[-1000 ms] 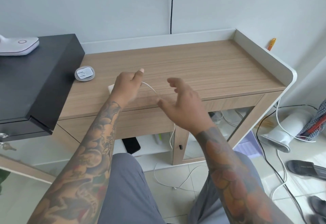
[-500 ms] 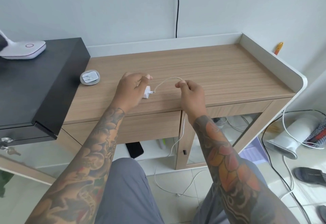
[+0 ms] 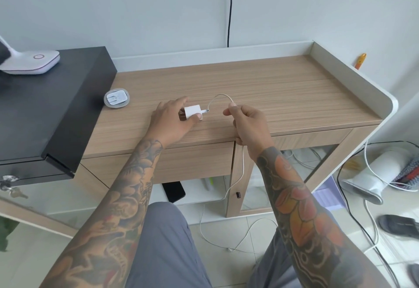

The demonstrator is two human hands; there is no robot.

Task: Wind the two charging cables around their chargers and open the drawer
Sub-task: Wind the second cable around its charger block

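I see that a change has happened in the last second: before, the left hand (image 3: 172, 117) covered the small white cube charger (image 3: 192, 113) and the right hand (image 3: 247, 124) was spread open in the air beside it, but now both hands have taken their working hold. The fingers of the left hand grip the charger from its two sides and keep it just above the light wooden surface (image 3: 283, 97), and the fingers of the right hand are closed in a pinch on the thin white charging cable (image 3: 218, 98). Between the charger and this pinch the cable makes a short arch; behind the pinch it runs through the right hand, falls over the front edge of the surface and lies in loose curves on the tiled floor (image 3: 226, 258). I judge this as the start of winding for the second cable, with no turn yet laid around the charger and a long tail to bring up. To the left of the held charger, well apart from it, the other white charger with its cable already coiled around it (image 3: 116, 98) rests on the surface, so that half seems finished. The wooden drawer (image 3: 192, 163) in front of and below the held charger is closed, so opening it is not yet done.
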